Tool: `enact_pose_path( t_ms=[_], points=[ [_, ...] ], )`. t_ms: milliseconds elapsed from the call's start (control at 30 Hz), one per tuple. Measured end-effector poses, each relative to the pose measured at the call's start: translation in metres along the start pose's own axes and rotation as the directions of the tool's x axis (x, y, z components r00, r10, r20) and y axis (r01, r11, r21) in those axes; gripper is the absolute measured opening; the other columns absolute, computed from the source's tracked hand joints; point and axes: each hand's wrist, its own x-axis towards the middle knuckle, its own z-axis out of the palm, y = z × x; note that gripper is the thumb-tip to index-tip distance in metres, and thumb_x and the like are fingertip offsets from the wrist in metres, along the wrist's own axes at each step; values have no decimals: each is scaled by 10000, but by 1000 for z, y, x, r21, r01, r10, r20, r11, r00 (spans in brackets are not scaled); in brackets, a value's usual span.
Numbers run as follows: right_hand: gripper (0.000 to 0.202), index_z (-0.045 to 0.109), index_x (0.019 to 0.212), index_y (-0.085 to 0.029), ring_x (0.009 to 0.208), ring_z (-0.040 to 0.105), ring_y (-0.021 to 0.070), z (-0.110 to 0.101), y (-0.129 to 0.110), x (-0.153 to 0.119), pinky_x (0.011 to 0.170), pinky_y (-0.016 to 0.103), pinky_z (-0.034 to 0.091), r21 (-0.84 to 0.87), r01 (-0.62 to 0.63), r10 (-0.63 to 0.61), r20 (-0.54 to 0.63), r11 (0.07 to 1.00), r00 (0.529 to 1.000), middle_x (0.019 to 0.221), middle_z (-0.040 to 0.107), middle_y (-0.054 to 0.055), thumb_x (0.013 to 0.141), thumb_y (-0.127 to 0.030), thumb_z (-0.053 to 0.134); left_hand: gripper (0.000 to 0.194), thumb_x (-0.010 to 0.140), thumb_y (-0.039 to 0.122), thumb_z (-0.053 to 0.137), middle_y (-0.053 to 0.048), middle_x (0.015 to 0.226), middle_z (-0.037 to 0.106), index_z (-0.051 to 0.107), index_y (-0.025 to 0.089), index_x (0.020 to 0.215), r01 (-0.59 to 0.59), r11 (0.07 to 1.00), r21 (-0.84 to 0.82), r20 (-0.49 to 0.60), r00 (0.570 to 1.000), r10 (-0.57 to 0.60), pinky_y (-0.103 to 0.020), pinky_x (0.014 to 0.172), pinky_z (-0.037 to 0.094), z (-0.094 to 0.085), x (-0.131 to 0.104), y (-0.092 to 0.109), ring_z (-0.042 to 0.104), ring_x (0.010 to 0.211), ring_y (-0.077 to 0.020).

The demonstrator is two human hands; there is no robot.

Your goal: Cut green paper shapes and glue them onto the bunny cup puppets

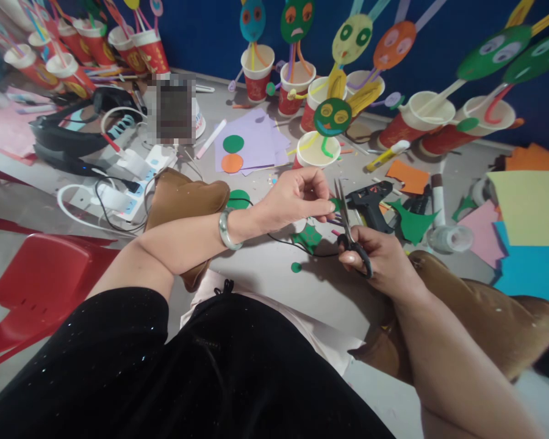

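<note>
Your left hand [297,198] has thumb and index fingers closed in a pinch, a small green piece [335,204] at their tips. The rest of those fingers curl loosely. Your right hand [391,265] is closed round the black handles of the scissors [348,219], fingers in the loops, blades up and parted a little. Blades stand just beside the green piece, on the right-hand side of your left fingertips; can't tell if they touch it.

Below your left fingers, on the bench [260,265]: a green paper scrap [307,236], and nearer you a small green disc [296,267]. A larger green circle [239,199] lies behind your left wrist, partly hidden. Black glue gun [370,204] is just beyond your right fingers, with a green offcut [414,222] and a clear jar [451,238] farther right.

Past your left fingertips stands a red-and-white paper cup [318,152] with a green paper face [332,117] above it. Purple paper [256,140] lies beyond your left hand, a green disc and an orange disc [232,163] at its left edge. Yellow marker [387,157] and orange paper [408,177] sit beyond your right fingers.
</note>
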Motion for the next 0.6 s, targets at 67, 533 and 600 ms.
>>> enact_pose_path(
  t_ms=[67,533,600],
  points=[
    [759,565,609,-201,473,396,94,0,-1,0,449,225,290,6,-11,11,-5,1000,1000,486,538,-16,441,-829,957,489,722,435,940,37,727,664,512,205,773,-2,1000,6,-6,1000,2,-314,710,654,0,0,0,741,739,-148],
    [731,557,612,-203,466,386,89,-1,0,1,448,220,267,26,-20,19,9,999,1000,481,535,-21,458,-776,983,446,723,375,914,43,725,647,502,212,770,-11,1000,-14,-6,1000,11,-318,693,638,0,1,-1,717,713,-137],
    [734,556,614,-204,471,387,90,-1,0,1,451,222,271,17,-19,19,9,1000,1000,485,534,-19,461,-785,978,457,710,377,916,48,711,642,491,213,760,-19,1000,-22,-5,1000,19,-309,678,630,0,1,-1,710,698,-132]
  ],
)
